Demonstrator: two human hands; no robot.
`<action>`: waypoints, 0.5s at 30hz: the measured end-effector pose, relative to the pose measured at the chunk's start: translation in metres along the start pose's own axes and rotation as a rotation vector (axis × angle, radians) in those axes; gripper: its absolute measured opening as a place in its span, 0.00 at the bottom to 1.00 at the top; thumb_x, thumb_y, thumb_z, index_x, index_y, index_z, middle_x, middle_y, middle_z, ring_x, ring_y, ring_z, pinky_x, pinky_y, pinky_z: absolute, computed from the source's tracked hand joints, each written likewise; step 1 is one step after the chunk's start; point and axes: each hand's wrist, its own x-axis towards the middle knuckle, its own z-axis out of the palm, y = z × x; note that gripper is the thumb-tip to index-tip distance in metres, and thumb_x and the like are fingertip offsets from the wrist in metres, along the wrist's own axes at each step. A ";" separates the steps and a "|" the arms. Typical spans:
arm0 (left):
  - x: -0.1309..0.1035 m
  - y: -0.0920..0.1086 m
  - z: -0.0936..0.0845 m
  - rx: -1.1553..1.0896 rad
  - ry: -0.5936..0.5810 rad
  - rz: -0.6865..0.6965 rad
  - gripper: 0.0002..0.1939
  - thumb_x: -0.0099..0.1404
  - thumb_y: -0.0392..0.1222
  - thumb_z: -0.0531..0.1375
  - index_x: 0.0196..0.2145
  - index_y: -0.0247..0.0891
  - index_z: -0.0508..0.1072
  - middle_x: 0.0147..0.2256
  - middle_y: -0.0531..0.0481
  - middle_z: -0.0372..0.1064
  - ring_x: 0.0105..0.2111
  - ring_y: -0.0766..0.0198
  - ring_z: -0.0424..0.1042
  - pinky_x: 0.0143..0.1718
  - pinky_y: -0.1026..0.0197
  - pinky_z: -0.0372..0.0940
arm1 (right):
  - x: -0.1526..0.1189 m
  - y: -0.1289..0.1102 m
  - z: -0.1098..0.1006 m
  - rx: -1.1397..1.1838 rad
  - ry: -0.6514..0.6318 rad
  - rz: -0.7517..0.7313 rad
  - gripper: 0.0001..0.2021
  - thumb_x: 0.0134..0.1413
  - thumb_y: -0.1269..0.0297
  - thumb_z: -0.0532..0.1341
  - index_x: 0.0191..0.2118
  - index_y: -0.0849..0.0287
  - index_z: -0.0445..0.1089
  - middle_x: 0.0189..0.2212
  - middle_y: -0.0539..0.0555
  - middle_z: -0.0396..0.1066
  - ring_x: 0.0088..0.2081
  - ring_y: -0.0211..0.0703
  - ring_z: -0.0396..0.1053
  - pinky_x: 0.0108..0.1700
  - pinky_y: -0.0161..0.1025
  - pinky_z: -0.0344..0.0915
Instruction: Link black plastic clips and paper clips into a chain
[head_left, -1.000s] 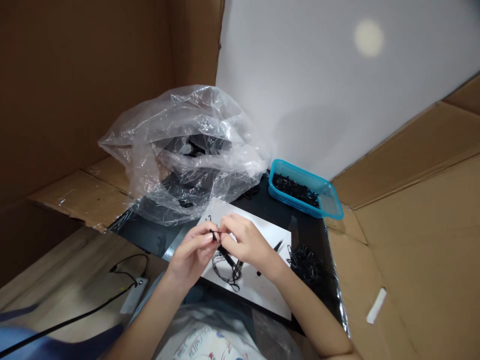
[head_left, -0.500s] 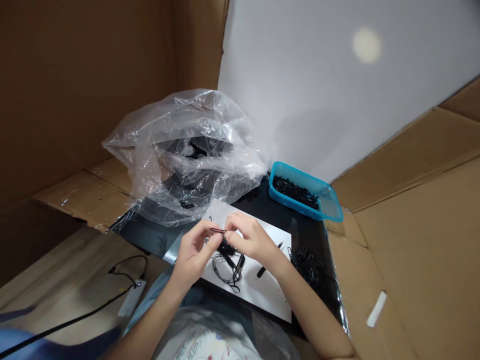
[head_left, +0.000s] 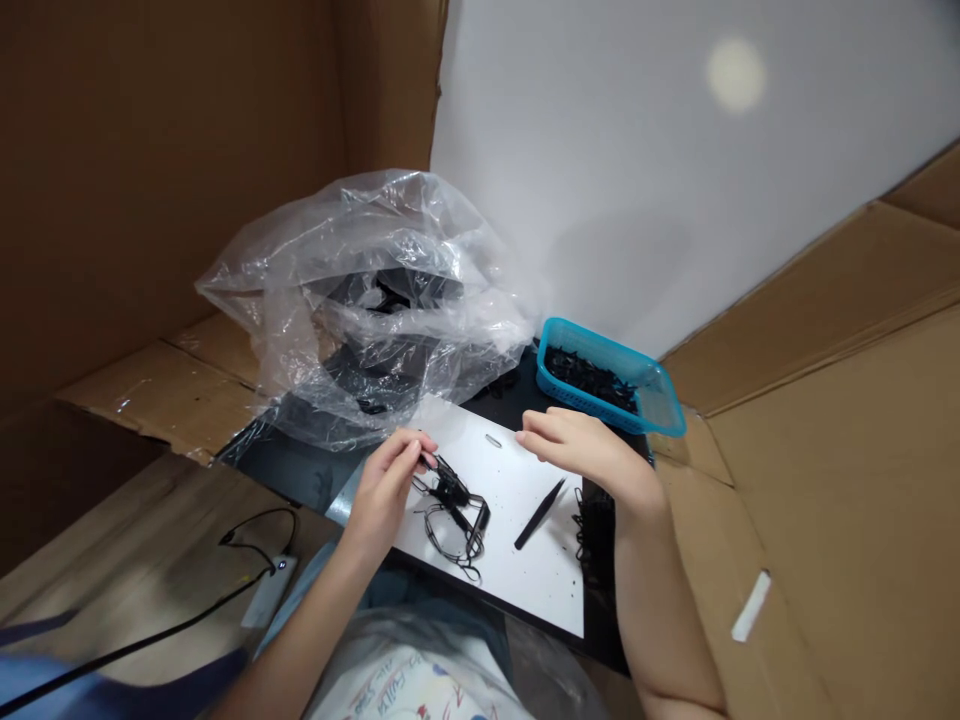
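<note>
My left hand (head_left: 386,487) pinches one end of a black wire part (head_left: 452,505) that lies on a white sheet (head_left: 525,560). Thin black loops trail from that part toward me. My right hand (head_left: 581,450) hovers over the far right of the sheet, fingers loosely curled, holding nothing that I can see. It sits between the sheet and a blue basket (head_left: 664,405) of small black pieces. Black tweezers (head_left: 540,513) lie on the sheet just below my right hand. A tiny pale piece (head_left: 493,440) rests on the sheet ahead of my right fingertips.
A crumpled clear plastic bag (head_left: 360,300) holding black parts fills the back left of the black mat (head_left: 300,470). A heap of black loops (head_left: 589,515) lies under my right wrist. Cardboard walls surround the spot. A small device with a black cable (head_left: 266,590) lies at left.
My right hand let go of the wire part and moved right and away toward the blue basket. My left hand stays on the part, which now rests on the sheet.
</note>
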 end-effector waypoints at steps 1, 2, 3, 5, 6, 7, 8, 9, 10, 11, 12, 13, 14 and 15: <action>-0.001 0.001 0.002 -0.006 -0.013 -0.008 0.09 0.61 0.45 0.61 0.29 0.37 0.74 0.27 0.50 0.67 0.29 0.65 0.64 0.30 0.66 0.58 | 0.001 -0.003 0.002 -0.016 -0.009 -0.007 0.16 0.63 0.58 0.49 0.24 0.57 0.55 0.23 0.48 0.57 0.29 0.39 0.60 0.31 0.36 0.50; -0.002 0.002 0.004 -0.009 -0.024 -0.012 0.09 0.61 0.45 0.61 0.30 0.37 0.75 0.28 0.50 0.67 0.30 0.65 0.65 0.31 0.66 0.59 | 0.002 -0.007 0.004 -0.020 -0.015 -0.031 0.15 0.64 0.58 0.50 0.25 0.57 0.56 0.23 0.48 0.57 0.29 0.39 0.61 0.32 0.36 0.50; -0.004 0.003 0.005 -0.008 -0.033 -0.010 0.08 0.61 0.44 0.61 0.31 0.37 0.74 0.28 0.50 0.67 0.30 0.64 0.65 0.31 0.66 0.59 | 0.003 -0.012 0.007 -0.012 -0.019 -0.069 0.14 0.64 0.59 0.50 0.26 0.56 0.57 0.23 0.48 0.58 0.30 0.39 0.61 0.32 0.35 0.51; -0.009 0.002 0.008 -0.001 -0.047 0.003 0.07 0.62 0.44 0.62 0.33 0.38 0.73 0.29 0.51 0.68 0.31 0.64 0.66 0.33 0.66 0.60 | 0.006 -0.021 0.015 0.046 -0.023 -0.198 0.11 0.62 0.60 0.54 0.28 0.56 0.61 0.25 0.48 0.62 0.31 0.40 0.63 0.33 0.35 0.53; -0.011 0.001 0.009 0.002 -0.054 0.013 0.07 0.63 0.44 0.62 0.34 0.39 0.72 0.29 0.51 0.68 0.32 0.64 0.66 0.34 0.66 0.60 | 0.007 -0.025 0.019 0.094 -0.026 -0.278 0.10 0.61 0.61 0.56 0.29 0.57 0.62 0.26 0.49 0.64 0.32 0.40 0.63 0.34 0.36 0.54; -0.013 0.000 0.010 0.006 -0.060 0.024 0.07 0.63 0.45 0.62 0.35 0.39 0.71 0.30 0.52 0.67 0.32 0.64 0.67 0.35 0.66 0.61 | 0.007 -0.029 0.024 0.145 -0.035 -0.358 0.09 0.60 0.61 0.57 0.29 0.57 0.62 0.27 0.49 0.66 0.33 0.40 0.64 0.35 0.36 0.55; -0.015 -0.001 0.011 0.009 -0.063 0.035 0.07 0.64 0.45 0.62 0.35 0.40 0.69 0.30 0.52 0.67 0.32 0.64 0.67 0.35 0.66 0.61 | 0.007 -0.032 0.028 0.194 -0.039 -0.431 0.09 0.59 0.61 0.58 0.30 0.57 0.63 0.28 0.49 0.67 0.33 0.41 0.64 0.35 0.36 0.56; -0.017 -0.001 0.011 0.013 -0.063 0.046 0.08 0.64 0.45 0.62 0.34 0.40 0.68 0.30 0.52 0.67 0.32 0.64 0.67 0.35 0.65 0.61 | 0.007 -0.035 0.032 0.232 -0.036 -0.487 0.08 0.59 0.61 0.59 0.30 0.57 0.63 0.28 0.49 0.68 0.34 0.41 0.65 0.36 0.36 0.56; -0.018 -0.002 0.011 0.016 -0.062 0.057 0.09 0.64 0.46 0.62 0.34 0.40 0.68 0.31 0.52 0.67 0.32 0.64 0.66 0.35 0.65 0.61 | 0.007 -0.036 0.035 0.256 -0.020 -0.522 0.08 0.60 0.62 0.58 0.30 0.57 0.62 0.27 0.49 0.67 0.33 0.41 0.65 0.36 0.36 0.56; -0.020 -0.001 0.011 0.018 -0.059 0.068 0.09 0.64 0.46 0.62 0.34 0.40 0.67 0.31 0.52 0.66 0.32 0.64 0.66 0.36 0.65 0.61 | 0.007 -0.038 0.037 0.270 0.004 -0.542 0.07 0.60 0.63 0.57 0.31 0.57 0.62 0.27 0.49 0.67 0.33 0.41 0.64 0.35 0.36 0.57; -0.021 -0.001 0.011 0.023 -0.057 0.079 0.09 0.64 0.47 0.62 0.34 0.40 0.68 0.31 0.51 0.66 0.33 0.63 0.66 0.36 0.64 0.61 | 0.007 -0.038 0.038 0.287 0.032 -0.556 0.07 0.60 0.64 0.57 0.31 0.57 0.62 0.27 0.49 0.66 0.32 0.41 0.64 0.35 0.36 0.57; -0.022 0.001 0.010 0.031 -0.058 0.091 0.09 0.64 0.46 0.62 0.34 0.40 0.68 0.32 0.51 0.66 0.33 0.63 0.66 0.36 0.64 0.61 | 0.007 -0.039 0.039 0.312 0.059 -0.571 0.06 0.60 0.66 0.56 0.31 0.57 0.62 0.26 0.49 0.65 0.32 0.41 0.63 0.35 0.36 0.57; -0.023 0.002 0.010 0.040 -0.060 0.104 0.08 0.64 0.46 0.62 0.34 0.40 0.69 0.33 0.51 0.66 0.34 0.63 0.65 0.37 0.65 0.60 | 0.008 -0.039 0.039 0.349 0.078 -0.590 0.07 0.60 0.67 0.55 0.30 0.57 0.62 0.26 0.49 0.63 0.31 0.40 0.62 0.34 0.36 0.57; -0.023 0.004 0.009 0.049 -0.067 0.116 0.07 0.65 0.46 0.62 0.34 0.40 0.70 0.33 0.51 0.66 0.34 0.63 0.65 0.37 0.65 0.60 | 0.008 -0.039 0.038 0.400 0.082 -0.608 0.07 0.60 0.67 0.54 0.29 0.57 0.61 0.25 0.49 0.63 0.30 0.40 0.62 0.34 0.36 0.57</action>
